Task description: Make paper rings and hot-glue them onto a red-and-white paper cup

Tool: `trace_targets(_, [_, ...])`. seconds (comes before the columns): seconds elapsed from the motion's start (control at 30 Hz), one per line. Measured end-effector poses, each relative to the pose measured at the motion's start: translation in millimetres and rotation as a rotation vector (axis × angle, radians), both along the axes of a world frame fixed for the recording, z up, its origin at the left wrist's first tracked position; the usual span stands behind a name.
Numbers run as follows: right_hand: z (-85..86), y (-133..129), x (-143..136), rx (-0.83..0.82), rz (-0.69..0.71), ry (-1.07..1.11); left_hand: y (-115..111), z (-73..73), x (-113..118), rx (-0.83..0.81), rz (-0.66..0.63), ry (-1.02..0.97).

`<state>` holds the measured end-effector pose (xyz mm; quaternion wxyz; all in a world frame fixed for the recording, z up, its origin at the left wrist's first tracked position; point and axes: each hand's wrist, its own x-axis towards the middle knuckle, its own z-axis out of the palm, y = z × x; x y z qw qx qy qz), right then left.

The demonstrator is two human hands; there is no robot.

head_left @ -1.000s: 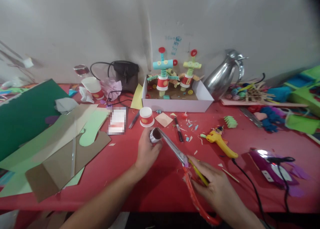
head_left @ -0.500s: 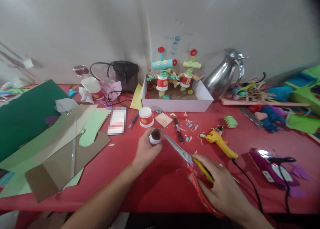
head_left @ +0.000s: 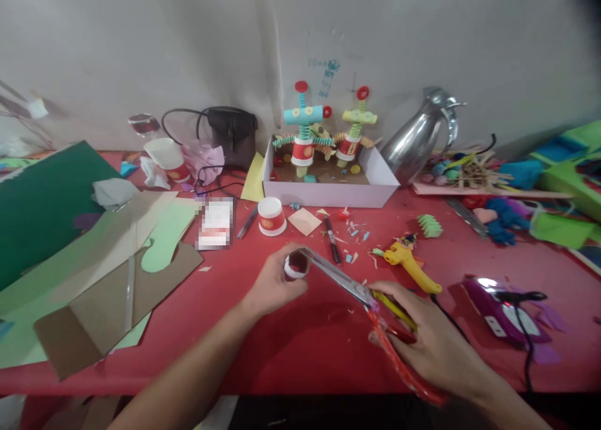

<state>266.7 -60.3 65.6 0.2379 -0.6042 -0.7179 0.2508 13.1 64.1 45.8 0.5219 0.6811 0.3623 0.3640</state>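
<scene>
My left hand is wrapped round a short paper tube, whose open end faces up. Scissors with red and yellow handles are in my right hand, their handles spread apart. The blade tips reach the rim of the tube; whether the rim lies between the blades I cannot tell. Just beyond the tube, a red and white paper cup stands upside down, beside a pale square of paper and a black pen.
A white box holds two paper-cup figures at the back. Right are a metal jug, yellow glue gun and purple power device with cables. Left lie a phone, cardboard and green sheets.
The scissors have shifted slightly right and their tips now reach the tube's rim. The tube is tilted a little differently in my left hand. The view has shifted slightly.
</scene>
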Motion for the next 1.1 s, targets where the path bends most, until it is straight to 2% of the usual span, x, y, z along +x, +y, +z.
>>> trace_targets(0.2, [6.1, 4, 3, -0.036, -0.009, 0.003, 0, 8.6, -3, -0.042, -0.146, -0.026])
trace_targets(0.37, [5.2, 4, -1, -0.061, -0.017, 0.072, 0, 10.1, -4, -0.065, -0.168, -0.041])
trace_targets(0.53, [12.0, 4, -3, -0.171, 0.013, 0.152, 2, 12.6, -6, -0.114, -0.23, -0.031])
trace_targets(0.67, [14.8, 2, 1, -0.077, 0.017, 0.015, 2, 16.9, -8, -0.145, -0.259, -0.028])
trace_targets(0.83, [18.0, -1, 9, 0.019, 0.097, -0.006, 1, 20.3, -9, -0.198, -0.323, -0.05])
trace_targets(1.0, [17.2, -4, 19, 0.136, 0.158, -0.131, 2, 19.7, -11, -0.158, -0.379, -0.093])
trace_targets(1.1, [17.7, -3, 22, 0.14, 0.159, -0.23, 3, 17.5, -12, -0.13, -0.408, -0.1])
